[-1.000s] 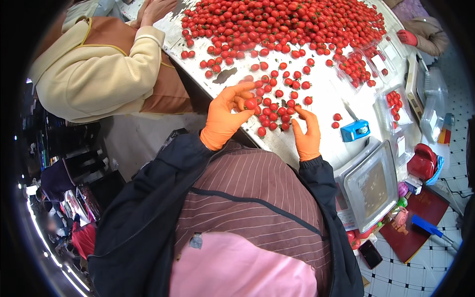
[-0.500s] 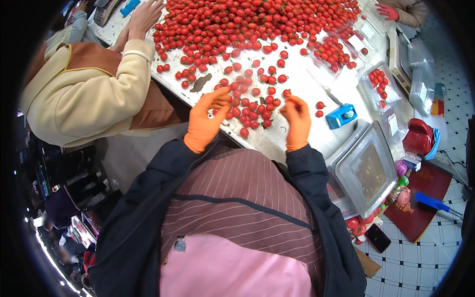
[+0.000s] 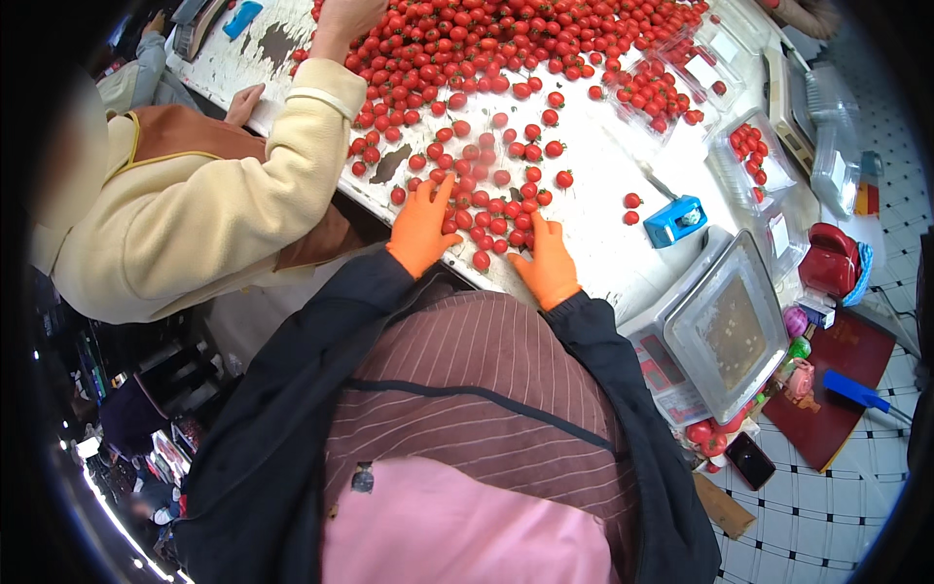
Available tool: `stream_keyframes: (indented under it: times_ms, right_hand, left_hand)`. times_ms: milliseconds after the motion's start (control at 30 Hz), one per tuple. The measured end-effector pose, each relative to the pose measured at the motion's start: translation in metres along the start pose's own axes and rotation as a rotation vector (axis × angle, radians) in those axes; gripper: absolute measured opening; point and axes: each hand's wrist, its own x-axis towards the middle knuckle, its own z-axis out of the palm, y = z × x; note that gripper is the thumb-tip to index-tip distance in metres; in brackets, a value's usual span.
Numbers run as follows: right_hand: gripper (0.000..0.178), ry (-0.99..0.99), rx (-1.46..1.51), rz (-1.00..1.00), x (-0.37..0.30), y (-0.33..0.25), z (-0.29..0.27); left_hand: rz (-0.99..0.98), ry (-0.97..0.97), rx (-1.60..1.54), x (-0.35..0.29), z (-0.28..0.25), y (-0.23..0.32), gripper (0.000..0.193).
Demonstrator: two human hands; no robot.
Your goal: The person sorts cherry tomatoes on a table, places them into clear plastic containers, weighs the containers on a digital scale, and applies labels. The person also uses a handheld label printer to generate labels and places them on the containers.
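Observation:
Small red cherry tomatoes [image 3: 498, 206] with green stems lie loose on the white tabletop [image 3: 593, 234] near its front edge. My left hand [image 3: 421, 232], in an orange glove, rests at the left side of this cluster with fingers spread against the tomatoes. At the cluster's right side my right hand [image 3: 547, 265], gloved the same way, has its thumb and fingers apart. Neither hand grips a tomato that I can see. Behind them a large heap of cherry tomatoes [image 3: 506, 39] covers the far part of the table.
Right of the cluster sits a blue tape dispenser [image 3: 675, 222]. A scale [image 3: 725, 331] with a metal pan stands at the right edge. Clear plastic boxes [image 3: 749, 161], some holding tomatoes, are at the back right. A co-worker's cream sleeve [image 3: 326, 127] reaches over the table at left.
My right hand has moved left and nearer to me, against the cluster. My left hand has shifted slightly right, its fingers spreading. The co-worker's arm has moved right, toward the heap.

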Motion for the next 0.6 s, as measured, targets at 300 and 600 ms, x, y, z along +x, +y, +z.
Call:
stream_keyframes:
  times_ms: [300, 600]
  right_hand:
    - [0.064, 0.186, 0.188, -0.192, 0.089, -0.015, -0.020]
    - [0.073, -0.163, -0.116, -0.174, 0.008, -0.011, -0.015]
  left_hand:
    - [0.028, 0.205, -0.378, 0.080, -0.044, 0.015, 0.073]
    - [0.617, -0.132, -0.022, 0.010, -0.013, 0.023, 0.060]
